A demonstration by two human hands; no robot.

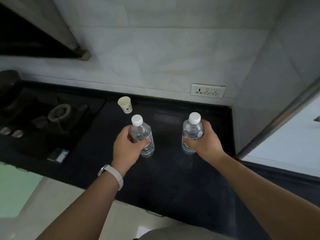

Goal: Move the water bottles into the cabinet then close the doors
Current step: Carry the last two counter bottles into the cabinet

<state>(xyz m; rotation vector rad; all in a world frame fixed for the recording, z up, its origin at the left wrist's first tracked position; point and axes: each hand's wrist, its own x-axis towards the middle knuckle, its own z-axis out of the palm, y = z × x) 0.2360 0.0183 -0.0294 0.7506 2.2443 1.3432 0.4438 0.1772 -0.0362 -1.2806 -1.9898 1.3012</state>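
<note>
Fingers of the left hand (127, 146) curl round one upright water bottle (142, 135); the right hand (204, 141) grips another bottle (191, 134) over the dark surface (173, 179).

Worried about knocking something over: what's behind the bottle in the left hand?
A paper cup stands on the black counter just behind the bottle, slightly to its left; the wall lies beyond. The left hand and the bottle itself hide the counter around its base.

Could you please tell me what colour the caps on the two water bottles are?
White on both the left bottle cap and the right bottle cap, seen clearly in the head view.
</note>
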